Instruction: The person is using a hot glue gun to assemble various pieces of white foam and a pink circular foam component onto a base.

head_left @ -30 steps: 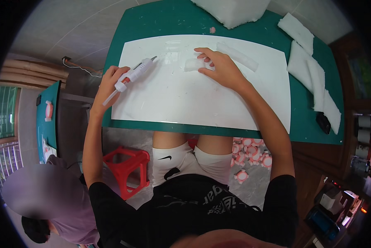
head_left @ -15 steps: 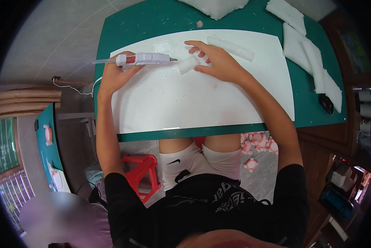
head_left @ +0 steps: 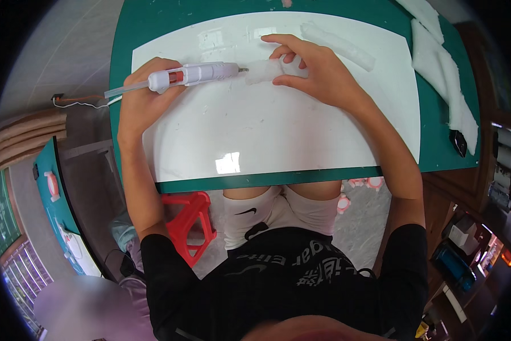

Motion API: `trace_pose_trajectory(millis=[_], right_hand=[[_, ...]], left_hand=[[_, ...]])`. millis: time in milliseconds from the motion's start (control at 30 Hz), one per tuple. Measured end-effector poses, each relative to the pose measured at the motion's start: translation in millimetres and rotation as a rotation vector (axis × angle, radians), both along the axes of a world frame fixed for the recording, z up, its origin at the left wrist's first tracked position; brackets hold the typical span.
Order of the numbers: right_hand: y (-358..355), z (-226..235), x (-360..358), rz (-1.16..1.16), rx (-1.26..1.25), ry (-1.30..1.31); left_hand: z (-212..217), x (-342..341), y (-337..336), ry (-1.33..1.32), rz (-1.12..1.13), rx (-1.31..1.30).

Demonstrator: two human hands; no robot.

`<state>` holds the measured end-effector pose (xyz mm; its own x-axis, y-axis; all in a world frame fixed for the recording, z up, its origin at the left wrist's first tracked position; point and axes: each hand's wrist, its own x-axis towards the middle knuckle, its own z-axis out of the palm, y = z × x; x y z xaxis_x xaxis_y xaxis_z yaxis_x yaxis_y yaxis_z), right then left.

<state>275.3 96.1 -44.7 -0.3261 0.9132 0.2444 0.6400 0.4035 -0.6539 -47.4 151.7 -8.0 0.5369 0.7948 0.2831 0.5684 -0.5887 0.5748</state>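
My left hand (head_left: 144,99) grips a white glue gun (head_left: 190,75) lying sideways, its nozzle pointing right and touching a small white foam piece (head_left: 262,70). My right hand (head_left: 315,71) holds that foam piece down from the right, fingers curled over it. Both rest over a glossy white sheet (head_left: 267,131) laid on a green cutting mat (head_left: 437,153). A clear glue stick pokes out of the gun's rear toward the left.
A long white foam strip (head_left: 339,45) lies on the sheet behind my right hand. More white foam strips (head_left: 446,74) and a small black object (head_left: 458,142) sit on the mat at right. A red stool (head_left: 186,224) stands below the table edge.
The glue gun's nozzle has moved right until it meets the foam piece. My right hand has stayed on the foam. The view has shifted closer over the table.
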Motion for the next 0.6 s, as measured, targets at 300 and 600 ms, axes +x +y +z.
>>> trace_pose_trajectory(millis=[300,600], right_hand=[[-2.6,0.9,0.0,0.032,-0.012,-0.046],[-1.3,-4.3,2.6,0.029,0.048,-0.04]], left_hand=[[-4.8,2.4,-1.8,0.03,-0.019,0.049],[-6.5,6.1,-3.6,0.08,-0.01,0.058]])
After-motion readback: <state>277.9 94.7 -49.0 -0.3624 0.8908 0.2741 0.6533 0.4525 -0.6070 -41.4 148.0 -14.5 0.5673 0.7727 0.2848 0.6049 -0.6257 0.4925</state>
